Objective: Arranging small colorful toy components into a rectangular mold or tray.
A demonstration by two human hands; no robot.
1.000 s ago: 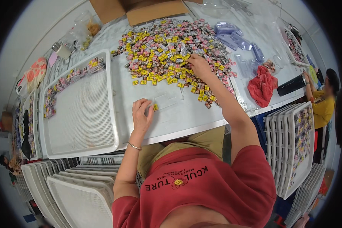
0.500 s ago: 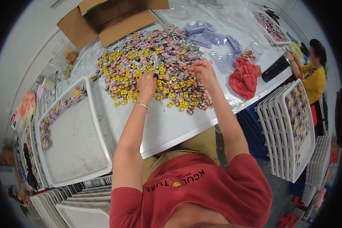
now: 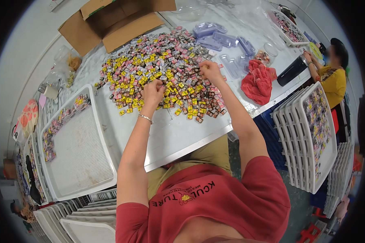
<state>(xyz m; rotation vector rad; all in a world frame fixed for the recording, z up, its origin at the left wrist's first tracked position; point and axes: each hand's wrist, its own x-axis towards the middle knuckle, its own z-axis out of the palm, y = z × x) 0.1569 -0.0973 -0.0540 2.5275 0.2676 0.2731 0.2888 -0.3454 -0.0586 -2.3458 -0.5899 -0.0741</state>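
A wide heap of small square pieces in yellow, pink, grey and brown spreads over the white table. Over the heap's near left part is my left hand, its fingers curled together in a pinch. Something small may be at those fingertips, but the pieces behind blend with it. My right hand is closed at the heap's right side, thumb and fingers pressed together; what lies between them is too small to make out. On my left, a white mesh tray carries rows of similar pieces along its far and left edges.
An open cardboard box stands behind the heap. To the right are clear plastic containers, a red cloth and a dark tumbler. Stacked trays rise beside the table; a person in yellow works beyond.
My left hand has drawn slightly left and nearer me, its fingers coming up off the heap. The right hand has shifted a little left and up, its fingers now more tightly curled.
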